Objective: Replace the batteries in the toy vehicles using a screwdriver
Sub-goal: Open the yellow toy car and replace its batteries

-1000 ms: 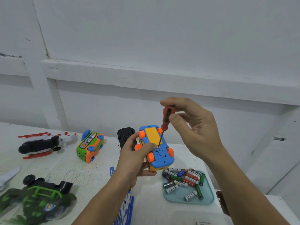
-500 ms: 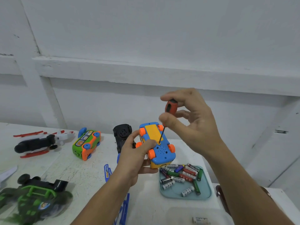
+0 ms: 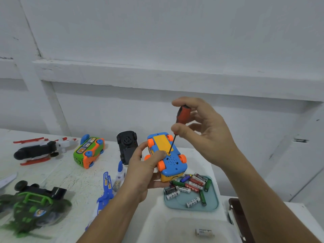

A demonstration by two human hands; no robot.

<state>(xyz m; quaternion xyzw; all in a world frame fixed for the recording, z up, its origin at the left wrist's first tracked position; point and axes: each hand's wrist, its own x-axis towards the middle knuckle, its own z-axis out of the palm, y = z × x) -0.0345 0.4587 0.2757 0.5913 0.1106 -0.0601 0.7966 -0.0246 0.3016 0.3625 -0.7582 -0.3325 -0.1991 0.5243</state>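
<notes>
My left hand clasps the boxy plastic car belly-up while my right hand pinches the slim screwdriver, tip down.

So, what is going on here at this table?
A person is working on a blue and yellow toy car. The left hand grips it upside down above the table, wheels up. The right hand pinches a red-handled screwdriver, its tip at a hole beside the yellow cover on the underside. The cover appears in place. A teal tray of loose batteries lies just below, and other toy vehicles lie on the table to the left.
</notes>
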